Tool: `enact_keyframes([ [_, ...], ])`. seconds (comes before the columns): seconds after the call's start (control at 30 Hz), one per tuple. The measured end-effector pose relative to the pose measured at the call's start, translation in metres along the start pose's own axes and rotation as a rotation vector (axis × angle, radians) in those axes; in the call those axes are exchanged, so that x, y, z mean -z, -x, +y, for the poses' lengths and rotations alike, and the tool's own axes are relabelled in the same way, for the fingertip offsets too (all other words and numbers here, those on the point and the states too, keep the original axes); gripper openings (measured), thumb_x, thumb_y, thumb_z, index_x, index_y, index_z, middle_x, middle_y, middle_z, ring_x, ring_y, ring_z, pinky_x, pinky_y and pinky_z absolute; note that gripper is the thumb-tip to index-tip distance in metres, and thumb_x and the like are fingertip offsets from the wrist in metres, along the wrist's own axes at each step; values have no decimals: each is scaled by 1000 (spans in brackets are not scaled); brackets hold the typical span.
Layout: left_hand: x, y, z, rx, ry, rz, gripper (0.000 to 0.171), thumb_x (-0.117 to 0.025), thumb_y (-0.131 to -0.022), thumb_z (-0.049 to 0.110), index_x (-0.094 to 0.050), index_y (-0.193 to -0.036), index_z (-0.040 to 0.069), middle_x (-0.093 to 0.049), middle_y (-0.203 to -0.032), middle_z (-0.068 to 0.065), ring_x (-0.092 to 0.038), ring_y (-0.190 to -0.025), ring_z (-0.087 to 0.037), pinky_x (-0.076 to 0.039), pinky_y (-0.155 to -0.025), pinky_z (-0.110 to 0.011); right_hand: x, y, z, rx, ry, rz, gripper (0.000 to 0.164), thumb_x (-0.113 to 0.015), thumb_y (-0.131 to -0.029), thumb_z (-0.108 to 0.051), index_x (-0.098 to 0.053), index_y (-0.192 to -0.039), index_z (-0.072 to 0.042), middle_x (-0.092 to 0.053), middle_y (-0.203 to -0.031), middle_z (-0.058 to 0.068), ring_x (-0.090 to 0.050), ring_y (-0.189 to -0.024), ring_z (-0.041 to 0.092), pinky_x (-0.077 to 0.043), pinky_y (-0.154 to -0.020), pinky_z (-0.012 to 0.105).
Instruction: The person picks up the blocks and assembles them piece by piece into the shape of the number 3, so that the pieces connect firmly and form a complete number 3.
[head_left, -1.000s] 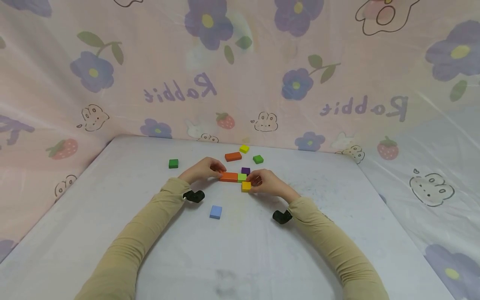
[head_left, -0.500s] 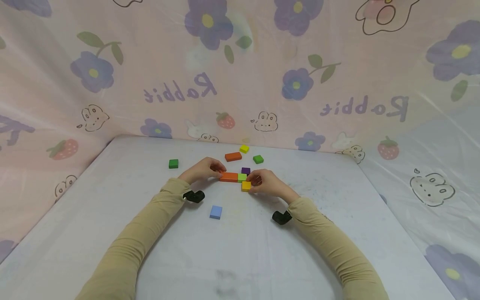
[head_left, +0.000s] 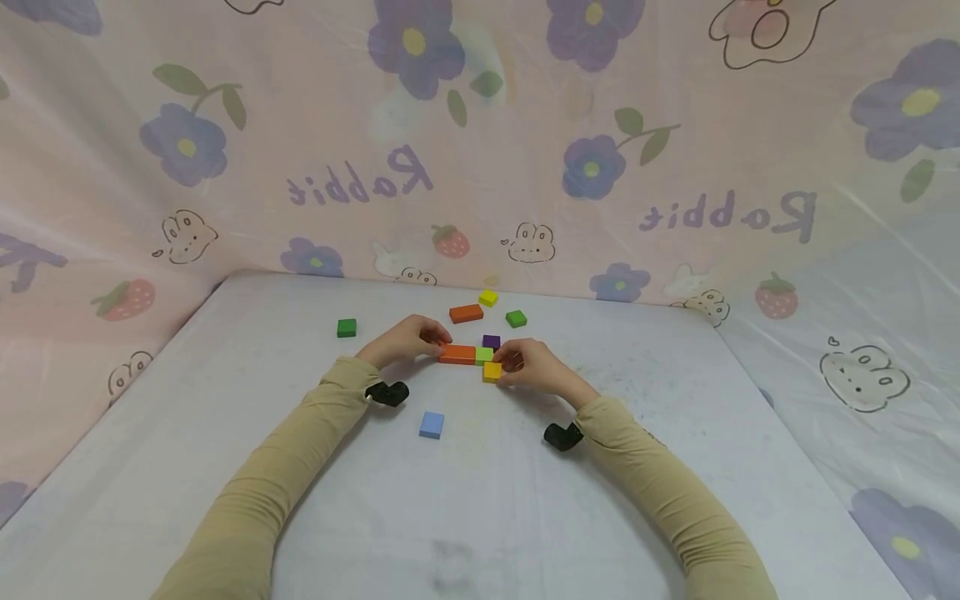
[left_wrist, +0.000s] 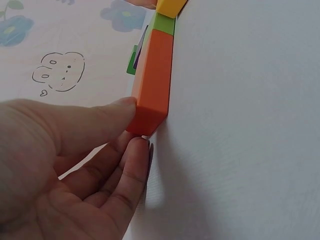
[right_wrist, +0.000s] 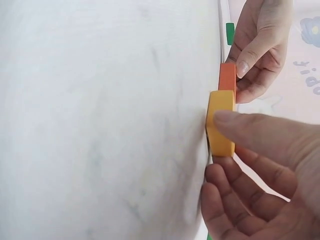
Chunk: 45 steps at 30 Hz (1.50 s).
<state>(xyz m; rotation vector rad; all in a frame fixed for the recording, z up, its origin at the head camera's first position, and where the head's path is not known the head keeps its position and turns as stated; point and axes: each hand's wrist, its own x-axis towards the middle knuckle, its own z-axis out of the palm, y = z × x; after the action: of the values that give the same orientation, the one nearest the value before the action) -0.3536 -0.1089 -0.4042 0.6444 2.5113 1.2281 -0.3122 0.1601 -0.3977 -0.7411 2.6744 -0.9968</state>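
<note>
A long orange block (head_left: 458, 355) lies end to end with a light green block (head_left: 484, 357) on the table. My left hand (head_left: 408, 337) grips the orange block's left end, its thumb at the edge and fingertips curled against the end face in the left wrist view. An amber-yellow block (right_wrist: 222, 125) is pinched by my right hand (head_left: 536, 367), thumb on its near face and fingers behind. That block sits at the near right corner of the light green one. Just behind the row is a purple block (head_left: 491, 342), partly hidden by the right fingers in the head view.
Farther back lie a red-orange block (head_left: 467, 314), a bright yellow block (head_left: 488, 297) and a green block (head_left: 516, 318). Another green block (head_left: 347, 328) is left of my left hand. A light blue block (head_left: 431, 425) lies nearer. A patterned curtain (head_left: 480, 167) rises behind the white table (head_left: 480, 517).
</note>
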Motion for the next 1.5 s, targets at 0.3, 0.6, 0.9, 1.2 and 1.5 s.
enact_keyframes([
  [0.3,0,1,1,-1,4,3,24,-66,-88,3,-66,-112,0,-65,-109,-10,-55,-99,-22,-43,-91,-34,0,0,-1,-35,-2,10,32,-79,-78,-8,-65,-106,-3,-62,-95,5,-57,-86,18,-49,-80,29],
  [0.6,0,0,-1,-4,1,2,24,-66,-89,5,-66,-113,1,-65,-110,-10,-55,-97,-21,-44,-89,-34,-1,-1,-1,-35,-12,24,33,-79,-78,-7,-64,-106,-1,-63,-96,7,-58,-86,18,-50,-81,30],
  [0.9,1,-1,-3,-8,13,0,24,-66,-88,4,-66,-113,0,-65,-109,-10,-55,-97,-22,-44,-89,-35,-1,0,-3,-46,-13,24,33,-79,-78,-8,-64,-107,-1,-63,-97,7,-58,-86,19,-50,-81,30],
  [1.2,3,-4,-8,-63,43,-16,19,-69,-87,9,-68,-106,4,-66,-101,-7,-57,-88,-21,-48,-83,-32,11,7,-4,11,-27,40,36,-77,-80,-6,-62,-111,3,-64,-106,12,-61,-93,23,-51,-83,32],
  [1.5,1,0,-3,-7,10,1,24,-66,-88,4,-66,-112,1,-65,-108,-10,-56,-95,-21,-45,-87,-34,24,11,-12,74,-39,87,46,-75,-82,-9,-57,-123,4,-63,-109,18,-61,-98,27,-50,-87,38],
])
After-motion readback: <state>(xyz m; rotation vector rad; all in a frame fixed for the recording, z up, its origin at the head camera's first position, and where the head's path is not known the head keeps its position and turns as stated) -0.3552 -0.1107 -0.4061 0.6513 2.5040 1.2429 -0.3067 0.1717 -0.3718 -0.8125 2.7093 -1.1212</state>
